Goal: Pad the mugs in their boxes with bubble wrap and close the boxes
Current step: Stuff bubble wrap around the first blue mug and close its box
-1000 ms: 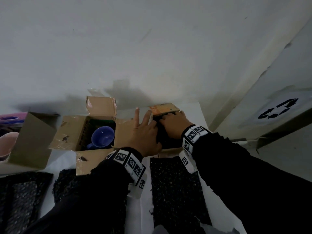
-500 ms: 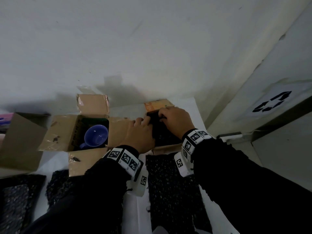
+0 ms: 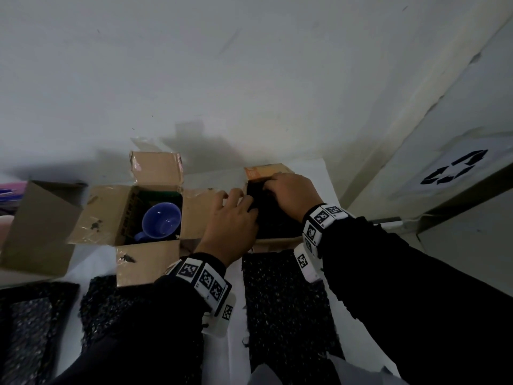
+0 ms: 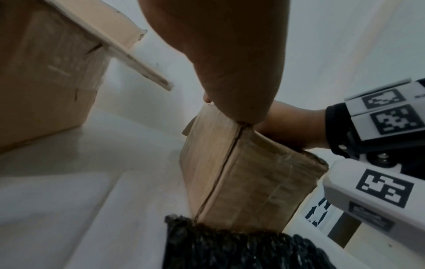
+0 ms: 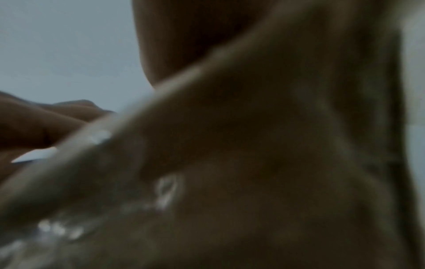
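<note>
Both hands are in the right box (image 3: 277,240), pushing black wrap (image 3: 273,218) down into it. The left hand (image 3: 231,218) has bent fingers on the wrap at the box's left edge. The right hand (image 3: 291,194) has bent fingers on the wrap at the far side. I cannot tell if either one really grips it. No mug shows in this box; the wrap hides the inside. Its flaps are not closed yet. The middle box (image 3: 116,215) is open with a blue mug (image 3: 161,225) and no wrap on top. More wrap sheets (image 3: 288,307) lie near. So most of the job is left, I think.
</note>
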A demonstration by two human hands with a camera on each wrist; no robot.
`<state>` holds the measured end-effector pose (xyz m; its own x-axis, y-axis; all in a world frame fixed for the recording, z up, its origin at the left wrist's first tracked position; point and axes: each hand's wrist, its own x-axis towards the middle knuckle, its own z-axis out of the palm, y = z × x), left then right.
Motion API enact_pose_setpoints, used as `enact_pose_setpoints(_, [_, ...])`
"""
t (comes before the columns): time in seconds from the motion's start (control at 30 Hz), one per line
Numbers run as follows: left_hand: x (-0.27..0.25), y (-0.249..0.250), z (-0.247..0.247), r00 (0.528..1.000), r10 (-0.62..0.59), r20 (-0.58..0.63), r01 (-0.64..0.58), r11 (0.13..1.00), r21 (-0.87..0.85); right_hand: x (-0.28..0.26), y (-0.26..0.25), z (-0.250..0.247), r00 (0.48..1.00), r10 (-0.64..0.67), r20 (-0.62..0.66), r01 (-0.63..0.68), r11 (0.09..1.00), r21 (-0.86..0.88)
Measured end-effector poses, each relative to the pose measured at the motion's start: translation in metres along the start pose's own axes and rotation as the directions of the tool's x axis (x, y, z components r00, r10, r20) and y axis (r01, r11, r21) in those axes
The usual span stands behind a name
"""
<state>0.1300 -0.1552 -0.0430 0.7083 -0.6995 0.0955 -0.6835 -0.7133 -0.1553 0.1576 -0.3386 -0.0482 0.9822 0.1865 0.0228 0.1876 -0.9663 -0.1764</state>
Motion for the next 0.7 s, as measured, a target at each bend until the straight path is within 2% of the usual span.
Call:
enact_pose_setpoints(0.13, [-0.005,0.008,0.0,0.998,-0.05,-0.03,0.051,0.998,0.041,-0.007,-0.003,-0.001,0.995,-0.011,-0.1,0.009,1.0,-0.019])
enact_pose_setpoints(0.3, [0.007,0.017,-0.011,0.976,-0.207,0.074,0.203,0.977,0.056,-0.009,-0.007,-0.001,0.987,-0.045,-0.157,0.046,0.999,0.001])
enact_pose_setpoints(0.5, [0.022,0.014,-0.017,0.965,-0.259,0.043,0.259,0.966,0.018,-0.012,0.002,0.001,0.993,-0.103,-0.058,0.106,0.993,0.044])
enact_pose_setpoints(0.7, [0.021,0.014,-0.021,0.943,-0.322,0.083,0.313,0.943,0.112,-0.012,0.002,0.003,0.984,-0.176,0.001,0.176,0.981,-0.076])
